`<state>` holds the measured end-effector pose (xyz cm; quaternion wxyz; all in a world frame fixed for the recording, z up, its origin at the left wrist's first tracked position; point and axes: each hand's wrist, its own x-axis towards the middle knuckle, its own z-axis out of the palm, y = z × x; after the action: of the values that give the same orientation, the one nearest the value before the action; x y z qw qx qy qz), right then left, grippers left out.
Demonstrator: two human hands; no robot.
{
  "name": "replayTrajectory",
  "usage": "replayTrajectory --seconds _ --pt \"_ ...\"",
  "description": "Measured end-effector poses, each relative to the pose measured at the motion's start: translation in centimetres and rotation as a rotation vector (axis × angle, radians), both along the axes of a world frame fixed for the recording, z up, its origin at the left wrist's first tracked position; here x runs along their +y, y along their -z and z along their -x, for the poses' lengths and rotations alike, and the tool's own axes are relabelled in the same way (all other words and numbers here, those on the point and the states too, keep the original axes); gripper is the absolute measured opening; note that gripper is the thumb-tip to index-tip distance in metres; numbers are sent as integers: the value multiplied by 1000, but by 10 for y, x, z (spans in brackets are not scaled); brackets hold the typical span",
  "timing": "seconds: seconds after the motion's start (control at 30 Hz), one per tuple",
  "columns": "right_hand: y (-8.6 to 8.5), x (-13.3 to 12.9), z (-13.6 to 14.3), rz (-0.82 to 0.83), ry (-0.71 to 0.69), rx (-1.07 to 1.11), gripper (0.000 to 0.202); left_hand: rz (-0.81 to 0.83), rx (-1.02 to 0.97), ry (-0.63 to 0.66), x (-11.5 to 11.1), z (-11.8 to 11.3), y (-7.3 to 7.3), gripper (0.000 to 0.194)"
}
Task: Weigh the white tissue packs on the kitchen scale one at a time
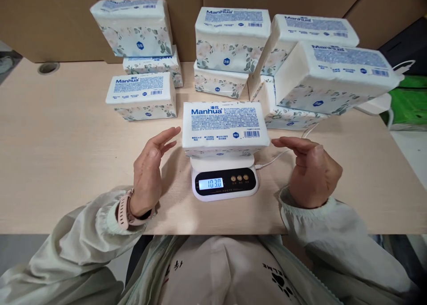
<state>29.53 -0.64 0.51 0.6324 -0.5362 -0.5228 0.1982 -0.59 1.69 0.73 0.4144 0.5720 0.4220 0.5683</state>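
Observation:
A white Manhua tissue pack with blue print rests on a small white digital scale, whose lit display shows 103.0. My left hand is just left of the pack, fingers stretched toward its side without touching it. On the other side, my right hand is held just off the pack's right end, its fingers extended and empty. The pack hides most of the scale's platform.
Stacked tissue packs stand at the back left, back middle and right. A white cable runs from the scale toward the right. Cardboard walls the desk's back edge; a round cable hole is at far left.

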Motion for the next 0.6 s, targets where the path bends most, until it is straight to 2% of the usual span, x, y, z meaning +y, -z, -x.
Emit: replayTrajectory --seconds 0.13,0.6 --pt "-1 -1 1 -20 20 3 35 -18 -6 9 0 1 0 34" --pt "2 0 -1 32 -51 -4 37 -75 -31 2 -1 1 -3 32"
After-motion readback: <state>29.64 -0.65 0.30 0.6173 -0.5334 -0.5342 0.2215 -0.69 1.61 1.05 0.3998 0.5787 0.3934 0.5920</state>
